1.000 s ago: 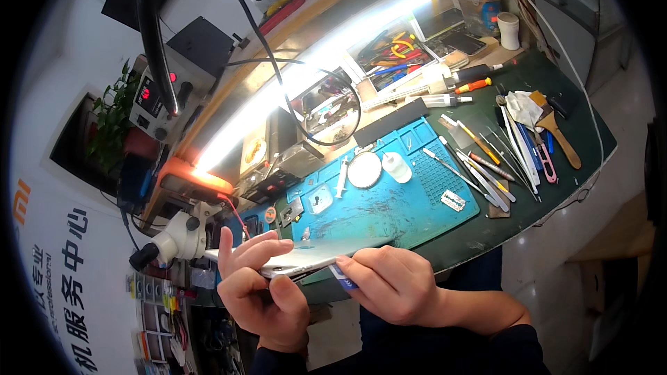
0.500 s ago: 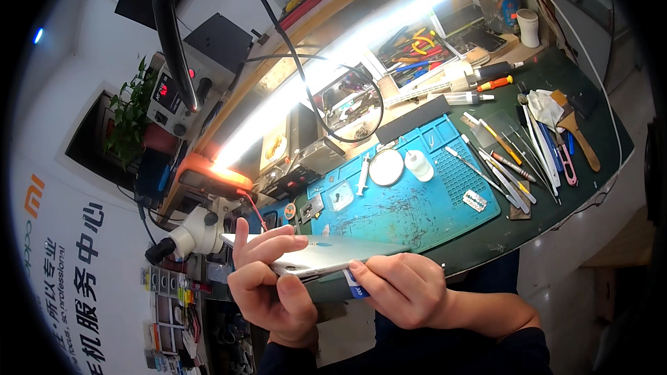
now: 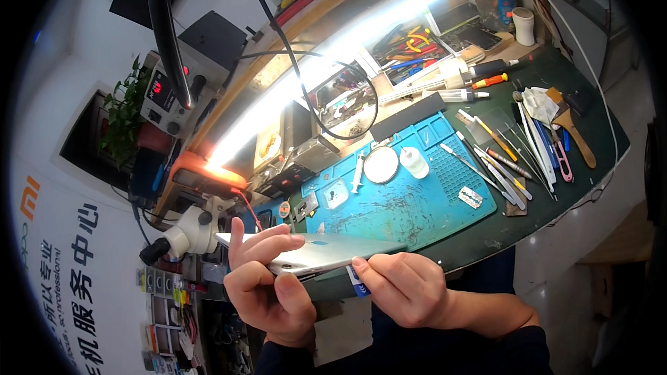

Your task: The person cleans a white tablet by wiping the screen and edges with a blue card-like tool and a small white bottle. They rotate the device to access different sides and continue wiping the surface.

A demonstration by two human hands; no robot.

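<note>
A thin silver tablet (image 3: 333, 251) is held tilted above the near edge of the bench, its metal back facing up. My left hand (image 3: 267, 298) grips its left end, fingers over the back and thumb at the near edge. A dark gap shows along that edge. My right hand (image 3: 410, 292) pinches a small blue-and-white card (image 3: 359, 283) against the tablet's near edge. How far the card reaches into the gap is hidden.
Beyond the tablet lies a blue work mat (image 3: 410, 215) with a syringe (image 3: 358, 172), a round white dish (image 3: 381, 164), a squeeze bottle (image 3: 415, 162) and a razor blade (image 3: 470, 197). Tweezers and brushes (image 3: 542, 139) lie to the right. A microscope (image 3: 191, 229) stands left.
The card and my right fingers have shifted slightly rightward along the tablet's near edge. My left hand keeps its grip. The whole view has moved a little.
</note>
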